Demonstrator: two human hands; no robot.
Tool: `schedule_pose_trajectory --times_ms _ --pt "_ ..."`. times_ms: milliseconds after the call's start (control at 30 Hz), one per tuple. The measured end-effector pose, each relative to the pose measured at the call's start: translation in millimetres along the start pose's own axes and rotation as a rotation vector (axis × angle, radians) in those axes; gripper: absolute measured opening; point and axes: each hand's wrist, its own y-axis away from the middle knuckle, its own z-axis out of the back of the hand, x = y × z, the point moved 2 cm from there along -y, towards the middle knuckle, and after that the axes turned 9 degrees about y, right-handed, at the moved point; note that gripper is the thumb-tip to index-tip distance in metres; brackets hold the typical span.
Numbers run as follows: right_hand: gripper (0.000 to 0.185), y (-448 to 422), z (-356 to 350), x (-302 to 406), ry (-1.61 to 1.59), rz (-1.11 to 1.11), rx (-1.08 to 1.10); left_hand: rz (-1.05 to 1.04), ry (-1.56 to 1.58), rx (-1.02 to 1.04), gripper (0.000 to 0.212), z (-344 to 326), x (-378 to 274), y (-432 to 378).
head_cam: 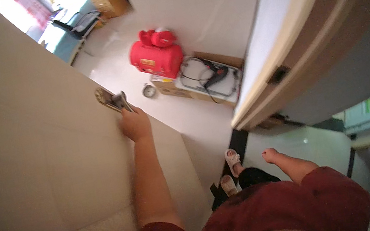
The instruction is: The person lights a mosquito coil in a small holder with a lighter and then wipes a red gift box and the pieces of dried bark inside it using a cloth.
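Observation:
My left arm reaches forward, and my left hand (136,125) is closed around the lever of a metal door handle (107,98). That handle is mounted on a pale door (41,141), which stands ajar and fills the left side of the view. Lower down, my right hand (269,155) hangs beside my body over the tiled floor, its fingers curled in. Nothing shows in it. A dark threshold strip (238,143) runs across the floor by my feet in light sandals (231,159).
Against the wall, a red bag (156,59) with a red plush-like item on top adjoins a cardboard box (173,89). A black hair dryer (216,76) with its cord lies nearby. A small round clock (148,91) stands on the floor. The door frame (290,41) rises at right.

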Motion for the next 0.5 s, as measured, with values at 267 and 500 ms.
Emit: schedule_pose_trajectory --times_ms 267,500 --pt "0.034 113.8 -69.1 -89.1 -0.128 -0.115 0.132 -0.142 0.120 0.059 0.022 -15.3 -78.3 63.9" --pt "0.030 138.6 -72.5 -142.6 -0.312 0.030 -0.087 -0.225 0.131 0.057 0.024 -22.1 -144.1 137.6"
